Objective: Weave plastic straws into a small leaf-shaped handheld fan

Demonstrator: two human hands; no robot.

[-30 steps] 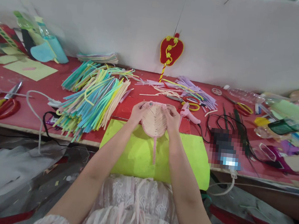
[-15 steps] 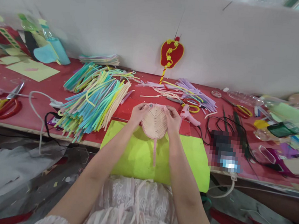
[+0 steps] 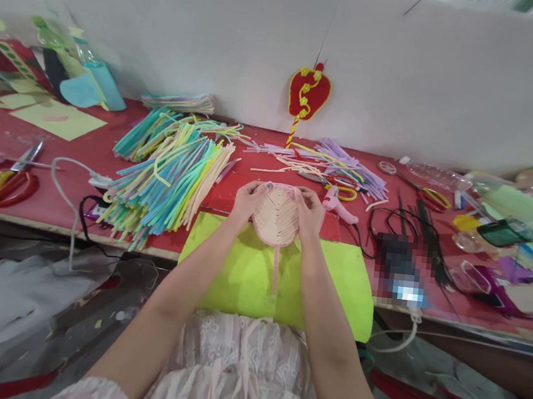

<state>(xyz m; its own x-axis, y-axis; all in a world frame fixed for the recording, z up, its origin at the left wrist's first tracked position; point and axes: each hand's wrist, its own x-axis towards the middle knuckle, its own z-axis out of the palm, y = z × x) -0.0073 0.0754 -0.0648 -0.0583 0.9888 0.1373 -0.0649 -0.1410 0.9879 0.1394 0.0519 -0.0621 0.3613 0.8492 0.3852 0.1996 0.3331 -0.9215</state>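
Observation:
A cream, leaf-ribbed fan (image 3: 276, 216) with a pink edge and a thin pink handle (image 3: 275, 270) lies between my hands, its handle pointing toward me. My left hand (image 3: 247, 200) grips its upper left rim, fingers closed on the edge. On the opposite side, my right hand (image 3: 309, 210) pinches the upper right rim. Beneath the fan is a bright yellow-green sheet (image 3: 234, 272) that hangs over the table's front edge. A pink glue gun (image 3: 341, 206) lies just right of my right hand.
Bundles of pastel pipe cleaners (image 3: 168, 176) lie to the left, purple ones (image 3: 350, 167) behind. A red fan (image 3: 308, 94) leans at the wall. Scissors (image 3: 4, 178) lie far left, another pair (image 3: 341, 187) behind the glue gun. A blurred phone (image 3: 402, 271) and black cables lie right.
The camera view has shifted very slightly. Both hands keep their hold on the fan's rim, and the fan stays in nearly the same place.

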